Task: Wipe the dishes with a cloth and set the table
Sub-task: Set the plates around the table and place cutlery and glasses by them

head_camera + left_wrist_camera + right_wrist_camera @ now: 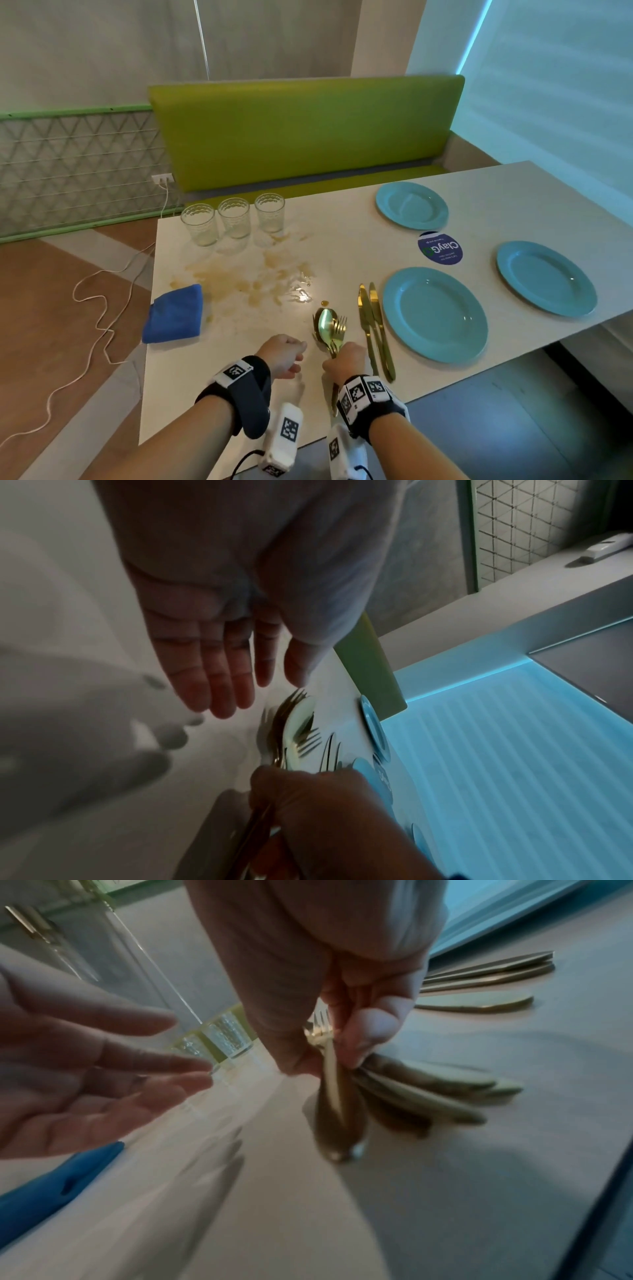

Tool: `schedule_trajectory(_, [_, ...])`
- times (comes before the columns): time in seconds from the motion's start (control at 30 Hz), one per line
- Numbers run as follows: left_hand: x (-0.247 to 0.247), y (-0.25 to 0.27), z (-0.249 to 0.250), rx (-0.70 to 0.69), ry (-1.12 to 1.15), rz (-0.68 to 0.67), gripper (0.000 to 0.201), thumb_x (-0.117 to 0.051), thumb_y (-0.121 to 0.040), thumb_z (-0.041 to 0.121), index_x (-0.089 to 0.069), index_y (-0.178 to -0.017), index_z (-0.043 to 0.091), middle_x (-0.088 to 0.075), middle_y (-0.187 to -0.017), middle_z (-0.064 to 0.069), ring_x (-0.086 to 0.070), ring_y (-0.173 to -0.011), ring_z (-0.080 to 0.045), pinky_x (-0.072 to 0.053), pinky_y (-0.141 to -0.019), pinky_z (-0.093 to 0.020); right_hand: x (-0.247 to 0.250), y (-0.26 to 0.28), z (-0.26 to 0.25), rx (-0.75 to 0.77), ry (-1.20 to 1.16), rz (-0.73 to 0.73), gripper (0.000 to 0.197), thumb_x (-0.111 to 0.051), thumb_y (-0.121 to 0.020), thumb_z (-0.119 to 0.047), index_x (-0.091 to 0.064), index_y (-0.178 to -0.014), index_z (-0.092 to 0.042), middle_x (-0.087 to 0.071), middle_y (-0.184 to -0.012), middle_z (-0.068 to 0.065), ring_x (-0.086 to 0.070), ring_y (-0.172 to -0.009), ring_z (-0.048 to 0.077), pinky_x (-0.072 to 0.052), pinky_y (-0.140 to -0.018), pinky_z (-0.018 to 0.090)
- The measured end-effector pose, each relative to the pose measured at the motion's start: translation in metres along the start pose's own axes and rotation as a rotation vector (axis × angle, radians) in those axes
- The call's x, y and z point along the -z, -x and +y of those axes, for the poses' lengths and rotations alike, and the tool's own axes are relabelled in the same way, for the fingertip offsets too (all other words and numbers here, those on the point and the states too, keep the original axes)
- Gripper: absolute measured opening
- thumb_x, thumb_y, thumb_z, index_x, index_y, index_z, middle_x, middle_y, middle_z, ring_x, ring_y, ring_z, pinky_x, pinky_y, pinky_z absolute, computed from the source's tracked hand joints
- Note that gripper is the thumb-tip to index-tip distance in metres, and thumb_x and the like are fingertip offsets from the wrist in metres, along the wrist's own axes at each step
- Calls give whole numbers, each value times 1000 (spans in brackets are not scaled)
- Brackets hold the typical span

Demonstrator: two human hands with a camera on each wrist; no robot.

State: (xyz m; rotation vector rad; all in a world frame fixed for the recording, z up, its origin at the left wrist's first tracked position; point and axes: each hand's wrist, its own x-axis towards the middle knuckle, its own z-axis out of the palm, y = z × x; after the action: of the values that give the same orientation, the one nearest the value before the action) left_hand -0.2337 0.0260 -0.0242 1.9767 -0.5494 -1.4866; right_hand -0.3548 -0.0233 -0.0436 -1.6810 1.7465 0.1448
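Head view, left to right: folded blue cloth (174, 314) lies unused beside brown smears; three clear glasses (234, 218) wait unplaced. Left hand (283, 355) hangs relaxed, holding nothing; right hand (344, 360) has its grip round gold spoons and forks (330, 329) over the counter (342, 240). Three turquoise plates (434, 314) are set; wiping seemingly remains.

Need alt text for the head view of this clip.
The right hand grips a bundle of gold spoons and forks over a stained white table, the left hand empty beside it. Around lie two gold knives, three blue plates, three glasses and a blue cloth.
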Motion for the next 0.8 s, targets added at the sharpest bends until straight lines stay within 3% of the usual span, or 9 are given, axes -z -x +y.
schedule_trajectory(0.1, [-8, -3, -5, 14, -20, -88, 24, -49, -96, 31, -49, -106, 9, -56, -91, -4, -59, -76, -16, -52, -66, -22, 5, -3, 4, 42, -1, -16, 33, -65, -79, -21, -38, -60, -18, -43, -61, -4, -54, -68, 14, -39, -48, 15])
schedule_trajectory(0.17, [-14, -5, -8, 13, 33, -154, 25, -49, -96, 34, -49, -101, 10, -54, -86, -4, -56, -79, -17, -49, -72, -23, 8, -7, 6, 71, -5, -30, 32, -66, -78, -22, -41, -60, -17, -46, -61, -4, -52, -60, 10, -38, -46, 14])
schedule_trajectory(0.27, [-23, -5, -7, 24, 192, -258, 26, -44, -98, 34, -53, -96, 10, -49, -75, -2, -47, -64, -12, -44, -66, -21, 8, -11, 3, 95, -3, -67, 31, -68, -78, -28, -45, -61, -15, -49, -59, -3, -49, -51, 7, -42, -48, 16])
schedule_trajectory(0.33, [-29, -3, -4, 63, 299, -278, 27, -42, -99, 30, -57, -98, 7, -56, -66, -1, -50, -51, -10, -43, -60, -21, 9, -8, -4, 137, 44, -102, 26, -64, -82, -30, -53, -65, -13, -54, -59, -1, -62, -61, 13, -49, -52, 19])
schedule_trajectory(0.4, [-32, -1, 0, 99, 357, -295, 30, -41, -99, 29, -58, -96, 4, -62, -61, -5, -56, -48, -13, -45, -57, -25, 14, -2, -11, 204, 111, -120, 19, -58, -85, -23, -64, -81, -5, -64, -73, 6, -69, -81, 21, -54, -65, 24])
schedule_trajectory(0.47, [-30, 0, 5, 115, 394, -316, 31, -41, -100, 28, -56, -98, 1, -62, -70, -13, -58, -56, -21, -50, -53, -30, 20, -1, -14, 252, 79, -135, 21, -59, -82, -18, -68, -94, -3, -69, -87, 11, -68, -85, 20, -54, -72, 24])
schedule_trajectory(0.57, [-22, -3, 8, 104, 406, -321, 27, -40, -100, 24, -55, -100, 1, -61, -70, -16, -59, -53, -24, -50, -48, -31, 28, 3, -13, 324, -47, -225, 20, -68, -77, -21, -70, -94, -10, -65, -75, -1, -61, -64, 7, -51, -63, 17])
schedule_trajectory(0.7, [-18, -5, 13, 64, 377, -355, 26, -43, -98, 25, -60, -103, 7, -65, -81, -16, -62, -68, -24, -51, -64, -33, 44, 3, -7, 354, -231, -389, 16, -68, -81, -23, -69, -93, -13, -65, -69, -2, -61, -63, 9, -52, -61, 20])
schedule_trajectory(0.8, [-22, -6, 21, -1, 266, -262, 24, -39, -100, 23, -56, -107, 7, -63, -90, -12, -60, -76, -21, -50, -72, -31, 55, -4, 6, 297, -337, -290, 18, -63, -85, -25, -69, -97, -13, -68, -83, 3, -60, -66, 10, -51, -59, 21])
